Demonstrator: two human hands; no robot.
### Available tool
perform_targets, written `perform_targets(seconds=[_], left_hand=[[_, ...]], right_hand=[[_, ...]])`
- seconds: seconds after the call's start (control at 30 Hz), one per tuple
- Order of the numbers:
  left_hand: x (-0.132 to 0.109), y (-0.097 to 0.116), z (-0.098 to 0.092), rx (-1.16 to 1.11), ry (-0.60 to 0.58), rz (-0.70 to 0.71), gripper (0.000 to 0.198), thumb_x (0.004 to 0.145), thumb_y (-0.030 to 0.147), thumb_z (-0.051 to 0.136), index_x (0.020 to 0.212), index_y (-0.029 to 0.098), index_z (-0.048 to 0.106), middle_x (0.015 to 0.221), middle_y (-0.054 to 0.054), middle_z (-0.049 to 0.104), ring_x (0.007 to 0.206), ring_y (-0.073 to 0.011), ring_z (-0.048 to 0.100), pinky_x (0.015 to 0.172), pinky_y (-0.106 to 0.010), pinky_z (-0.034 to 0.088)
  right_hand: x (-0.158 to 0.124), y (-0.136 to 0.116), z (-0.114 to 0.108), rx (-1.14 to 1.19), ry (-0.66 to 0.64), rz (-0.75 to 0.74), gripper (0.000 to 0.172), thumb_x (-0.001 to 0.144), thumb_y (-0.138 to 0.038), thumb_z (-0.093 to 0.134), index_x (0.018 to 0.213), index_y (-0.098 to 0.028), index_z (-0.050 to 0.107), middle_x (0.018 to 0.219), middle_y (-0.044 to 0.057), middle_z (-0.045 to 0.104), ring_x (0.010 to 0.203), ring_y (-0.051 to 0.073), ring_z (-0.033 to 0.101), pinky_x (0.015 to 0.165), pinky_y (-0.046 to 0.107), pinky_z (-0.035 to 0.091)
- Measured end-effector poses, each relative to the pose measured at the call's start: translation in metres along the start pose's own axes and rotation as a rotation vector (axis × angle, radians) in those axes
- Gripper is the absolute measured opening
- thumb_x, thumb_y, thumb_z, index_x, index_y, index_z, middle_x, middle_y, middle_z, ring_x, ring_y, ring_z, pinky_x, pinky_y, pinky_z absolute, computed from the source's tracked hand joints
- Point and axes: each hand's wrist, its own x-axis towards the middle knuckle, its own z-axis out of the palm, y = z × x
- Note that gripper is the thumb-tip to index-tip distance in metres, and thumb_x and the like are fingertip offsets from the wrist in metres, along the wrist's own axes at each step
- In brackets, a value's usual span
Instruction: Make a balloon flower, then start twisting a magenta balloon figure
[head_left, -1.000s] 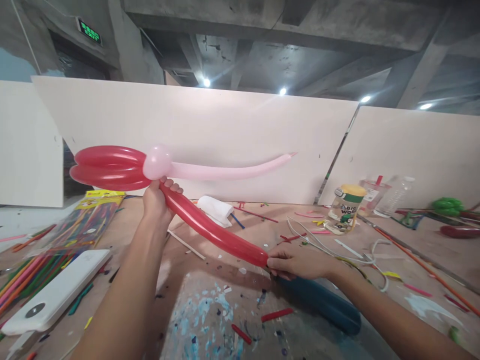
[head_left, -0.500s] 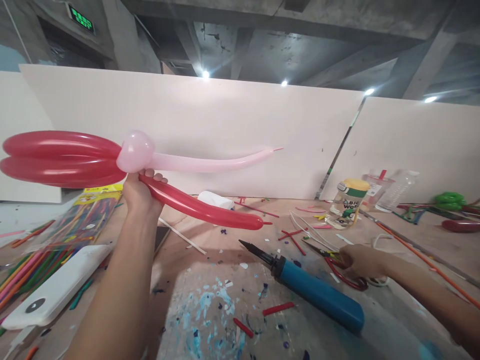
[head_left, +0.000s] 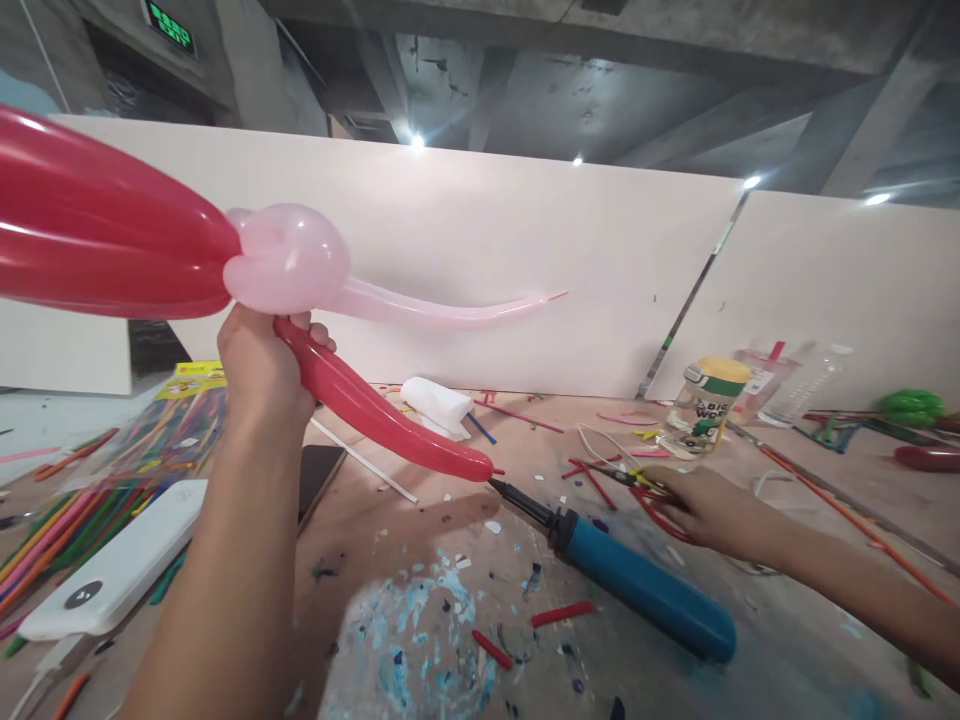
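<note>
Raised above the table, my left hand (head_left: 262, 365) is closed around the joint of a twisted balloon (head_left: 292, 255). Its pink bubbles sit on top of the fist, with a thin pink tail stretching right. Large red loops (head_left: 112, 230) run out of view at the left, and a red tail (head_left: 375, 420) slants down to the right. At the right, my right hand (head_left: 697, 510) is closed on a pair of scissors (head_left: 660, 508) with red handles, blades pointing left. A blue balloon pump (head_left: 645, 590) lies between the hands, its black nozzle close below the red tail's tip in view.
A white power bank (head_left: 112, 565) and packs of uninflated balloons (head_left: 180, 420) lie left. Behind are a white paper roll (head_left: 439, 402), a yellow-lidded bottle (head_left: 705, 405) and a clear plastic bottle (head_left: 810, 385). Red balloon scraps (head_left: 562, 613) litter the table, and a white panel (head_left: 465, 240) stands behind.
My left hand has brought the balloon nearer and higher, its red loops tilting up at the left. My right hand has lifted the scissors slightly up and left. The pump stays put.
</note>
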Motion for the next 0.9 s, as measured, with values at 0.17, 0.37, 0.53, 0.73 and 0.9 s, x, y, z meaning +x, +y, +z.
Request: perform_targets(seconds=[0.17,0.37,0.53,0.73,0.9], left_hand=[[-0.015,0.009,0.013,0.059,-0.057,0.079,0.013,0.069,0.011,0.047,0.058,0.018,0.045,0.048,0.002,0.042,0.038,-0.0090,0.043,0.037,-0.023,0.038],[-0.025,0.022,0.017,0.102,-0.053,0.099,0.012,0.070,0.012,0.049,0.060,0.018,0.046,0.051,0.003,0.044,0.038,-0.0099,0.044,0.037,-0.024,0.039],[-0.026,0.029,0.018,0.099,-0.037,0.118,0.012,0.072,0.011,0.045,0.062,0.017,0.049,0.050,0.002,0.043,0.038,-0.0097,0.042,0.037,-0.023,0.040],[-0.024,0.030,0.016,0.080,-0.057,0.121,0.011,0.073,0.013,0.047,0.064,0.017,0.052,0.050,0.003,0.044,0.039,-0.0089,0.042,0.040,-0.024,0.038],[-0.023,0.029,0.010,-0.011,-0.158,0.103,0.025,0.086,0.008,0.043,0.063,0.015,0.051,0.051,0.001,0.049,0.043,-0.0078,0.047,0.048,-0.027,0.029]], right_hand=[[0.011,-0.059,-0.030,-0.084,-0.052,-0.158,0.037,0.080,-0.052,0.051,0.096,-0.020,0.062,0.093,0.011,0.070,0.086,0.030,0.063,0.082,0.044,0.035],[0.021,-0.109,-0.048,-0.260,0.073,-0.241,0.035,0.083,-0.042,0.044,0.093,-0.014,0.064,0.092,0.016,0.068,0.089,0.031,0.060,0.086,0.046,0.029],[0.027,-0.132,-0.059,-0.340,0.097,-0.316,0.034,0.083,-0.038,0.043,0.085,-0.013,0.065,0.083,0.017,0.067,0.080,0.029,0.059,0.081,0.044,0.029],[0.034,-0.145,-0.065,-0.395,0.052,-0.310,0.031,0.080,-0.034,0.044,0.076,-0.012,0.066,0.078,0.018,0.067,0.073,0.027,0.060,0.077,0.043,0.028],[0.035,-0.147,-0.066,-0.390,0.052,-0.323,0.030,0.080,-0.033,0.044,0.075,-0.013,0.066,0.078,0.018,0.068,0.072,0.026,0.060,0.077,0.042,0.029]])
